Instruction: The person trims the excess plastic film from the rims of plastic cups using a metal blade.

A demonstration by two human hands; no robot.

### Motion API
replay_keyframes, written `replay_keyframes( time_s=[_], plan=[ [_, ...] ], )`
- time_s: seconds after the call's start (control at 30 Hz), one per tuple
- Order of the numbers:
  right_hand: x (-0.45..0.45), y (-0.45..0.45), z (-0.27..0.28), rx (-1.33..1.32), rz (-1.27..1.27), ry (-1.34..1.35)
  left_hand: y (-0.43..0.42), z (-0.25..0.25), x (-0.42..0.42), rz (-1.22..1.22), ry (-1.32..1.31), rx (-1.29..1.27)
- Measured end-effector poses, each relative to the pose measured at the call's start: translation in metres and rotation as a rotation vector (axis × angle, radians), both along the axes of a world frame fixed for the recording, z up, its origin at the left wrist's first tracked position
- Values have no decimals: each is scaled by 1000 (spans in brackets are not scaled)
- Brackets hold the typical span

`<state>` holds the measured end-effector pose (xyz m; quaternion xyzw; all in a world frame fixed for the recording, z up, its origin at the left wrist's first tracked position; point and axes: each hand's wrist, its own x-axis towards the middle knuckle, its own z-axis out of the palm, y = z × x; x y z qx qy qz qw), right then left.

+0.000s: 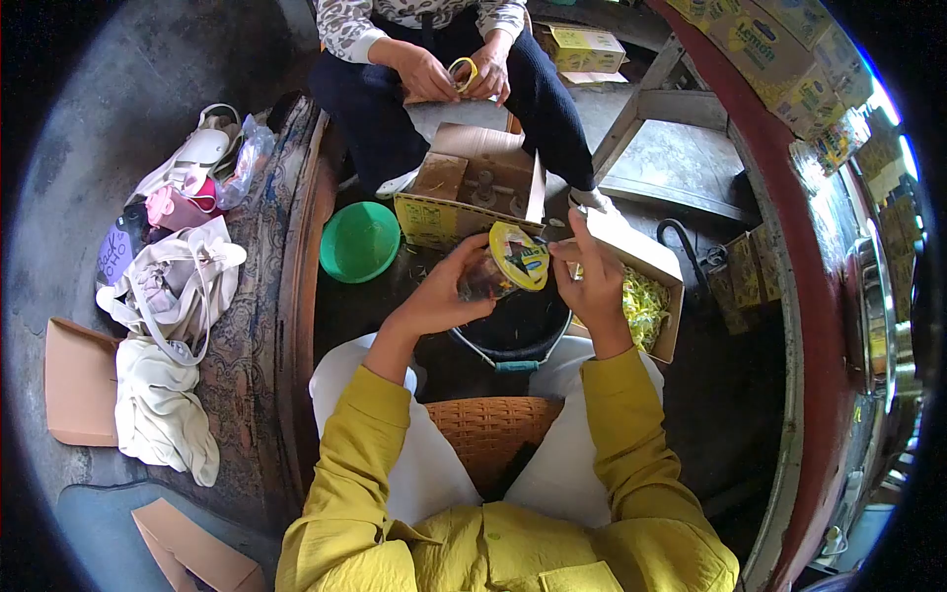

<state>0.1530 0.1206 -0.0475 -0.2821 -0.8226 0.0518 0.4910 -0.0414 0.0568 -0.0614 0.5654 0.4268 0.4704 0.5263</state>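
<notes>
From where I stand, the seated person in the mustard shirt has a clear jar raised above a black bucket between the knees. The left hand is curled about the jar's side, fingers and thumb bent round it in a firm hold, and the jar leans so that its yellow printed top faces up and toward the right. Across from it, the right hand is half open, forefinger raised, thumb and other fingers bent in at the edge of that top; something small and dark shows at the fingertips, but I can't tell what it is or whether they grip it. The bucket has a wire handle with a teal grip, and just to its right a carton holds a heap of yellow shreds. Beyond the jar stands an open cardboard box with bottles in it, and left of that a green basin sits on the floor. Facing the worker, another person in dark trousers sits with both hands together at a yellow ring. Pale bags lie along the patterned bench at the left.
</notes>
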Motion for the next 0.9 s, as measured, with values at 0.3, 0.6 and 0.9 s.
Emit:
replay_keyframes(
  time_s=[0.3, 0.6, 0.9],
  plan=[
    [-3, -1, -4, -27, 24, -51, 1, -1, 10, 87, 181, 149],
    [-3, -7, 1, 5, 71, -11, -11, 7, 11, -165, -132, -202],
    [8, -24, 72, 142, 166, -42, -20, 37, 11, -530, -338, -247]
  ],
)
